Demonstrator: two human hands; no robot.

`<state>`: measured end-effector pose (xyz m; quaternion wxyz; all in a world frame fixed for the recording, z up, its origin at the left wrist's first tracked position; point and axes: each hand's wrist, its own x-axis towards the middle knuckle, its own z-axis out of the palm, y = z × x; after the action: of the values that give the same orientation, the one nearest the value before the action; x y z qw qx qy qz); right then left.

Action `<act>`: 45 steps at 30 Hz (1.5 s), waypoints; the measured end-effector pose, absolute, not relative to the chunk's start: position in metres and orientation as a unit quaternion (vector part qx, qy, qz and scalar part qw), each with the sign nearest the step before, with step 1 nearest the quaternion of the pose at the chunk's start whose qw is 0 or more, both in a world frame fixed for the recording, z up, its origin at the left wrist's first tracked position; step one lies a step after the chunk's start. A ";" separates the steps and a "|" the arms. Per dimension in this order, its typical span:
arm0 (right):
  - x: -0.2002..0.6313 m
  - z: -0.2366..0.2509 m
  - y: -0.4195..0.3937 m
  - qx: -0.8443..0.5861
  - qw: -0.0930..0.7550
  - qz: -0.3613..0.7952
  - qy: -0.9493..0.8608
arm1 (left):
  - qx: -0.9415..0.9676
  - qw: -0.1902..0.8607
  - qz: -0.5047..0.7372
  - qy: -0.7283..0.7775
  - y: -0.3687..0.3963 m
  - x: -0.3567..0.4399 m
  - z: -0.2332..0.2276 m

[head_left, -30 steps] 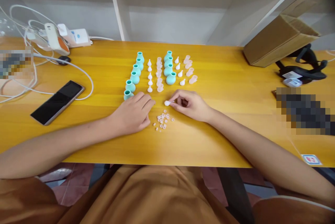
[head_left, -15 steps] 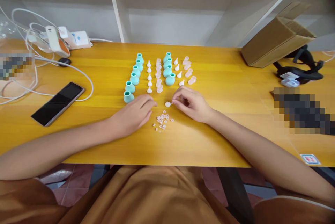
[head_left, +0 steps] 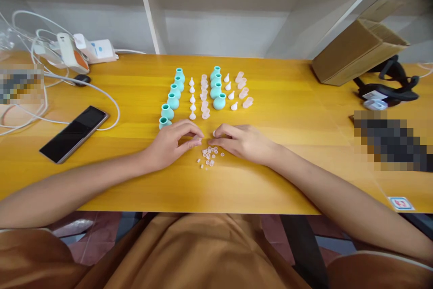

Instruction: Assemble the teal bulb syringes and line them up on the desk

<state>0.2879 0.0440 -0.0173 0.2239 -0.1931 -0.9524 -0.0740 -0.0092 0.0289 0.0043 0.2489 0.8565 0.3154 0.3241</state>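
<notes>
My left hand (head_left: 179,141) is closed in a pinch, with a small translucent ring (head_left: 199,141) at its fingertips. Opposite it, my right hand (head_left: 241,142) has its fingers bent around a white teardrop-shaped piece (head_left: 214,133); only the rounded end shows, and the fingers hide the rest. Just below both hands lies a loose cluster of small translucent rings (head_left: 210,156). Behind them stand two columns of turquoise round-bellied pots (head_left: 173,101), with white teardrop-shaped pieces (head_left: 192,98) and translucent pink cups (head_left: 204,95) lined up beside them.
A phone (head_left: 75,133) lies at left, near white cables and chargers (head_left: 101,50). On the right are a cardboard box (head_left: 355,52), a black headset (head_left: 389,88) and a blurred dark object (head_left: 389,142). A white shelf (head_left: 223,36) stands along the back edge.
My left hand has turned, bringing thumb and fingers into a pinch at a small ring. The right hand has moved left and lower, and its fingers now cover most of the white piece.
</notes>
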 end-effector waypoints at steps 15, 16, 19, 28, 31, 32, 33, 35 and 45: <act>0.283 -0.016 0.041 -0.214 0.216 -0.086 -0.949 | 0.863 0.283 0.291 0.301 0.031 -0.008 -0.006; 0.283 -0.016 0.041 -0.218 0.216 -0.082 -0.948 | 0.863 0.286 0.289 0.300 0.031 -0.008 -0.006; 0.284 -0.017 0.042 -0.212 0.212 -0.083 -0.951 | 0.862 0.288 0.288 0.301 0.032 -0.008 -0.007; 0.274 -0.016 0.045 -0.225 0.206 -0.098 -0.947 | 0.858 0.292 0.291 0.307 0.033 -0.007 -0.007; 0.268 -0.016 0.046 -0.235 0.202 -0.123 -0.943 | 0.857 0.296 0.290 0.307 0.033 -0.007 -0.007; 0.268 -0.015 0.046 -0.239 0.200 -0.128 -0.942 | 0.856 0.298 0.288 0.307 0.033 -0.007 -0.007; 0.268 -0.015 0.046 -0.243 0.198 -0.128 -0.941 | 0.856 0.300 0.288 0.308 0.034 -0.007 -0.007; 0.269 -0.014 0.046 -0.250 0.199 -0.114 -0.941 | 0.854 0.301 0.288 0.312 0.033 -0.006 -0.007; 0.264 -0.004 0.033 -0.283 0.355 0.238 -0.859 | 0.799 0.374 0.349 0.315 0.034 -0.006 -0.008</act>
<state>0.2638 0.0326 -0.0045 0.3553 -0.2829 -0.8586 0.2377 -0.0057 0.0336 -0.0077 0.3740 0.7994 0.3154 0.3486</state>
